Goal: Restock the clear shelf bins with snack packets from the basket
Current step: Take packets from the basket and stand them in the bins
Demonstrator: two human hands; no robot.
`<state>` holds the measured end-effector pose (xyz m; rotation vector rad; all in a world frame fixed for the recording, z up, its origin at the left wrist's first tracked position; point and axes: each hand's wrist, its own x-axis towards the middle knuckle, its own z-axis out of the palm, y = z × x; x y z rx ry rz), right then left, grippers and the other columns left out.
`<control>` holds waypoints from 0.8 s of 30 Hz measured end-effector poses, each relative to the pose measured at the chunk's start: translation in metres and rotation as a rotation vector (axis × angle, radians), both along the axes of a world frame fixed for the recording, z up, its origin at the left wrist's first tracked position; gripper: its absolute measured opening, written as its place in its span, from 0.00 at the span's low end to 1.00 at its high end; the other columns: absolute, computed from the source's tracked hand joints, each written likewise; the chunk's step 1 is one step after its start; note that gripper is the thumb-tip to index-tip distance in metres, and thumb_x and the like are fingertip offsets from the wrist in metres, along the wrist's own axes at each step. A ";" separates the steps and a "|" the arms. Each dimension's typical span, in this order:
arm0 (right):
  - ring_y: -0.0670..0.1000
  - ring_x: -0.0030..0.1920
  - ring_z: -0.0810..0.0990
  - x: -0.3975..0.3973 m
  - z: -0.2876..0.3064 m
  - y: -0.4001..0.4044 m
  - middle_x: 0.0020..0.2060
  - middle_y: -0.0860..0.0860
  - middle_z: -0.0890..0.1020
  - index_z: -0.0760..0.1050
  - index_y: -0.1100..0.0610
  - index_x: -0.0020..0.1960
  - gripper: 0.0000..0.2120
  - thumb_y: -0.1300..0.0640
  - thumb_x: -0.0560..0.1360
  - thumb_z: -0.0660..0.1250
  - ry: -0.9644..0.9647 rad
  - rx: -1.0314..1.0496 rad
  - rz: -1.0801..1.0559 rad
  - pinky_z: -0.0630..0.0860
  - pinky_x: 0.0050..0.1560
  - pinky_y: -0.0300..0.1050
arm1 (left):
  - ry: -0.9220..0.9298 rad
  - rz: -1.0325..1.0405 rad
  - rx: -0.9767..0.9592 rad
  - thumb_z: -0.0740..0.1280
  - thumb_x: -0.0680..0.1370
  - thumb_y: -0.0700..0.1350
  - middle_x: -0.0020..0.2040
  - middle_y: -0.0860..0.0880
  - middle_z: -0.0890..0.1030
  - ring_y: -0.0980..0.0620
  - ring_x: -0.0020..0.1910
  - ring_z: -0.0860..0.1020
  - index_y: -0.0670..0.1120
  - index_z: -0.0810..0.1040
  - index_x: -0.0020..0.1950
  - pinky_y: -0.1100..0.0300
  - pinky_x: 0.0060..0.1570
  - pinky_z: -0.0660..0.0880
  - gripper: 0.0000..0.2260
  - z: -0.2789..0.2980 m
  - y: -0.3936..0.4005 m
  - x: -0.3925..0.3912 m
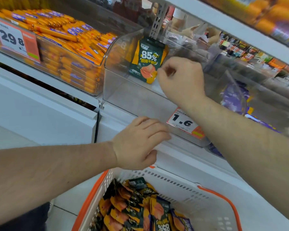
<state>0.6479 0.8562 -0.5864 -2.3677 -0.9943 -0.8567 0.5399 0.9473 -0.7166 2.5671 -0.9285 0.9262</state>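
Note:
A dark green and orange snack packet marked 85% stands upright at the back of the clear shelf bin. My right hand reaches into that bin, its curled fingers pinching the packet's lower right edge. My left hand hovers above the far rim of the white and orange basket, fingers loosely curled and holding nothing. Several more packets of the same kind lie piled in the basket.
The neighbouring clear bin on the left holds several orange sausage sticks behind a 29.8 price tag. A 1.6 price tag hangs on the bin's front. Purple packets fill the bin to the right. A shelf edge runs overhead.

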 end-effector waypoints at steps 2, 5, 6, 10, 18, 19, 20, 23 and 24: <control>0.47 0.34 0.72 -0.033 -0.012 -0.017 0.29 0.47 0.75 0.77 0.58 0.33 0.08 0.59 0.71 0.69 -0.188 0.063 0.271 0.68 0.36 0.40 | 0.149 0.012 0.044 0.64 0.68 0.45 0.56 0.45 0.80 0.45 0.55 0.77 0.43 0.77 0.58 0.52 0.55 0.66 0.19 -0.011 0.000 -0.005; 0.45 0.32 0.66 -0.070 -0.045 -0.044 0.30 0.40 0.65 0.77 0.59 0.32 0.07 0.64 0.69 0.70 -0.154 0.111 0.403 0.63 0.35 0.35 | 0.352 0.027 0.132 0.59 0.71 0.50 0.54 0.46 0.80 0.45 0.51 0.79 0.44 0.78 0.58 0.54 0.53 0.64 0.20 -0.026 -0.001 -0.015; 0.43 0.32 0.64 -0.078 -0.062 -0.054 0.30 0.37 0.63 0.77 0.59 0.32 0.07 0.64 0.68 0.70 -0.070 0.123 0.391 0.63 0.36 0.33 | 0.437 0.044 0.177 0.56 0.72 0.51 0.57 0.46 0.80 0.45 0.54 0.78 0.45 0.77 0.61 0.55 0.55 0.63 0.22 -0.029 -0.005 -0.020; 0.43 0.31 0.70 -0.098 -0.153 -0.097 0.31 0.42 0.77 0.78 0.56 0.35 0.10 0.55 0.73 0.66 0.488 -0.122 0.123 0.69 0.36 0.36 | 0.747 0.108 0.345 0.57 0.78 0.51 0.66 0.51 0.73 0.49 0.66 0.70 0.51 0.70 0.69 0.53 0.67 0.61 0.19 -0.045 -0.018 -0.038; 0.54 0.54 0.78 -0.148 -0.263 -0.149 0.56 0.51 0.79 0.74 0.54 0.62 0.36 0.31 0.65 0.72 1.357 -1.035 -0.010 0.78 0.53 0.50 | 0.949 0.026 0.516 0.57 0.79 0.48 0.60 0.54 0.77 0.50 0.62 0.72 0.53 0.75 0.62 0.47 0.67 0.64 0.13 -0.056 -0.021 -0.050; 0.56 0.60 0.75 -0.155 -0.267 -0.151 0.64 0.53 0.74 0.67 0.55 0.70 0.46 0.31 0.62 0.74 1.381 -1.097 -0.027 0.77 0.58 0.52 | 0.962 0.025 0.512 0.57 0.79 0.49 0.61 0.54 0.76 0.51 0.62 0.72 0.53 0.74 0.63 0.48 0.67 0.64 0.14 -0.056 -0.021 -0.049; 0.58 0.66 0.71 -0.161 -0.271 -0.151 0.70 0.55 0.67 0.59 0.54 0.75 0.53 0.32 0.61 0.76 1.379 -1.144 -0.044 0.74 0.62 0.54 | 0.970 0.026 0.510 0.57 0.79 0.49 0.61 0.54 0.76 0.51 0.63 0.71 0.54 0.74 0.64 0.48 0.67 0.64 0.14 -0.057 -0.021 -0.048; 0.61 0.69 0.67 -0.177 -0.282 -0.150 0.72 0.57 0.62 0.52 0.53 0.77 0.58 0.33 0.59 0.78 1.204 -1.196 -0.019 0.73 0.63 0.60 | 0.971 0.033 0.474 0.57 0.79 0.49 0.61 0.53 0.77 0.51 0.63 0.72 0.55 0.72 0.65 0.49 0.66 0.66 0.15 -0.057 -0.021 -0.046; 0.61 0.67 0.68 -0.179 -0.286 -0.150 0.70 0.57 0.64 0.53 0.54 0.76 0.57 0.34 0.59 0.78 1.148 -1.192 -0.014 0.74 0.61 0.60 | 0.971 0.035 0.462 0.57 0.79 0.49 0.61 0.53 0.77 0.50 0.63 0.72 0.55 0.72 0.65 0.49 0.66 0.66 0.15 -0.057 -0.021 -0.046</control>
